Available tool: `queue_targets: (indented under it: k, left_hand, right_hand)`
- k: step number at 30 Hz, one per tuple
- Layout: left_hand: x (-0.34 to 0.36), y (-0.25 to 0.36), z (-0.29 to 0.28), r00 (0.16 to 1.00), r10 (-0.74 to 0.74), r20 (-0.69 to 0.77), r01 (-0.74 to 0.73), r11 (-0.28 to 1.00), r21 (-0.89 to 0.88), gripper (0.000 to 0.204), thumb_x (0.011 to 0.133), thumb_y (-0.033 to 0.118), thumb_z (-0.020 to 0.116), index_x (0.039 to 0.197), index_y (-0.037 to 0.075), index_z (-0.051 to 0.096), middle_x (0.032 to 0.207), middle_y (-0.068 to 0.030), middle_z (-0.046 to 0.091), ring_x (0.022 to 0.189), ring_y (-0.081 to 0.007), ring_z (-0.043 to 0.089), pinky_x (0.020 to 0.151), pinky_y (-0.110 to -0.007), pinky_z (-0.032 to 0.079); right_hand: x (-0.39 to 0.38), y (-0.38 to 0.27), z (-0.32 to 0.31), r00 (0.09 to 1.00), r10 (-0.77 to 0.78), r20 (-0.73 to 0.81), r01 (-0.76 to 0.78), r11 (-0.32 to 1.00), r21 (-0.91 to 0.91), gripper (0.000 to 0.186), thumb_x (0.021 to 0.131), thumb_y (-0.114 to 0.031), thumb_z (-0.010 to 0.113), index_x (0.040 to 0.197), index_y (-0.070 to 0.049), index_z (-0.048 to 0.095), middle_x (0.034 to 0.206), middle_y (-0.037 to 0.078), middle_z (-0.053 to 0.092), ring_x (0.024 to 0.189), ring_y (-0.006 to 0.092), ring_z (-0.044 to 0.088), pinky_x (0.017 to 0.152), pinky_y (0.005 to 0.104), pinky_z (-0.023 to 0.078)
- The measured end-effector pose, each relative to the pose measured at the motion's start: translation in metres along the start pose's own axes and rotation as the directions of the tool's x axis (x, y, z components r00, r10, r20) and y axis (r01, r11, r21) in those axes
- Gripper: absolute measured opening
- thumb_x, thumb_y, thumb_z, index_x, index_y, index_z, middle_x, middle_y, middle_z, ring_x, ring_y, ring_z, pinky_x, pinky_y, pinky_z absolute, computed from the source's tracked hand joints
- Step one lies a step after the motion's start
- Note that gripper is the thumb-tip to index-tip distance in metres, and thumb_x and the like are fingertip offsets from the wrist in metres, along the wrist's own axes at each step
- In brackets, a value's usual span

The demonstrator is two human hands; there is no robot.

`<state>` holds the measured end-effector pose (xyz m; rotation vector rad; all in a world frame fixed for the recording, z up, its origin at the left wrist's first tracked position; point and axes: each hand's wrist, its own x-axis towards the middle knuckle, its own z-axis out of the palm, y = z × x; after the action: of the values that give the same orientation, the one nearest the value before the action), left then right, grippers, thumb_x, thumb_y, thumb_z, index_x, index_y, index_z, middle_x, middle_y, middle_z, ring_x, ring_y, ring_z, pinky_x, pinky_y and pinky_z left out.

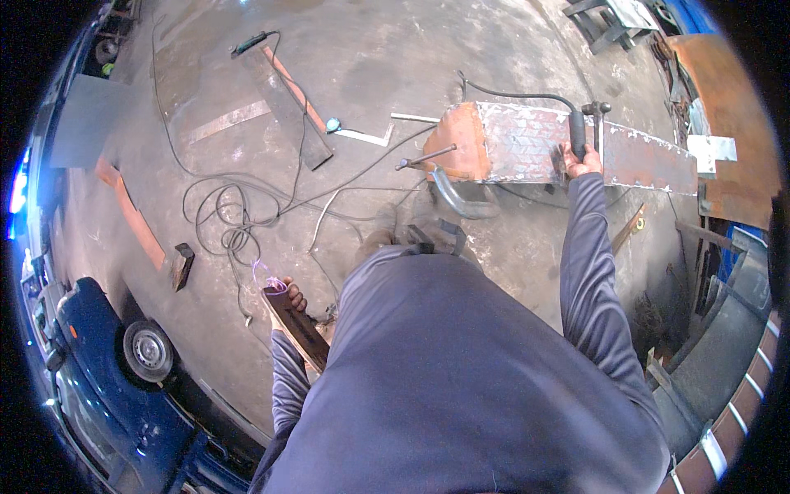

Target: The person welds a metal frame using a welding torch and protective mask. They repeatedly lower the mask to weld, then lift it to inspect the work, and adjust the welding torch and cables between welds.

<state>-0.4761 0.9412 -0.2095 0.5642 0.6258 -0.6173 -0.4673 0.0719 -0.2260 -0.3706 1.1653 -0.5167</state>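
My right hand (582,161) is closed round a black cylindrical handle (578,136), with a thick cable curving from its far end; it looks like a welding holder. The handle is over a long, rust-brown metal piece (527,148) with pale patches. Right beside the handle, a hammer (597,111) stands head up on the metal. At lower left, my left hand (296,298) grips a dark, narrow flat piece (298,329) with a tan edge; its kind is unclear. Purple string (274,285) loops at its far end. My fingers there are partly hidden.
Black cable (239,218) lies coiled across the concrete floor. A bent metal tube (461,200) and a T-shaped rod tool (426,157) are before my feet. Metal strips (136,218) and a corded power tool (249,44) lie farther left. A dark blue vehicle (103,346) stands at left.
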Motion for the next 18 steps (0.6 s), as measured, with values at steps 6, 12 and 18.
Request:
queue_targets:
  k: [6,12,18]
  left_hand:
    - [0.047,-0.014,0.043,1.000,-0.010,0.001,0.010,0.985,0.175,0.041,0.094,0.044,0.050,0.114,0.009,0.055,0.065,-0.0038,0.048,0.047,-0.0167,0.046,0.044,-0.032,0.039]
    - [0.063,-0.015,0.110,0.983,0.001,0.182,-0.045,0.971,0.236,0.040,0.095,0.038,0.049,0.121,0.007,0.051,0.070,-0.0060,0.053,0.051,-0.0162,0.049,0.047,-0.031,0.041]
    - [0.065,-0.002,0.134,0.994,0.052,0.095,-0.078,0.955,0.285,0.036,0.099,0.037,0.045,0.116,0.006,0.050,0.069,-0.0099,0.059,0.040,-0.0175,0.049,0.036,-0.032,0.041]
  right_hand:
    - [-0.008,0.002,0.017,0.998,0.007,-0.061,-0.018,0.984,-0.175,0.036,0.094,-0.012,0.049,0.122,0.005,0.035,0.104,0.031,0.052,0.082,0.0402,0.062,0.063,0.0460,0.061]
    - [-0.017,-0.001,0.016,0.994,0.031,-0.107,-0.043,0.992,-0.117,0.036,0.095,-0.014,0.048,0.124,0.005,0.036,0.104,0.032,0.055,0.089,0.0428,0.063,0.071,0.0501,0.061]
    - [-0.073,0.035,0.047,0.998,-0.067,-0.009,0.067,0.997,0.048,0.036,0.094,-0.015,0.049,0.119,0.008,0.037,0.105,0.030,0.056,0.090,0.0416,0.063,0.075,0.0505,0.059]
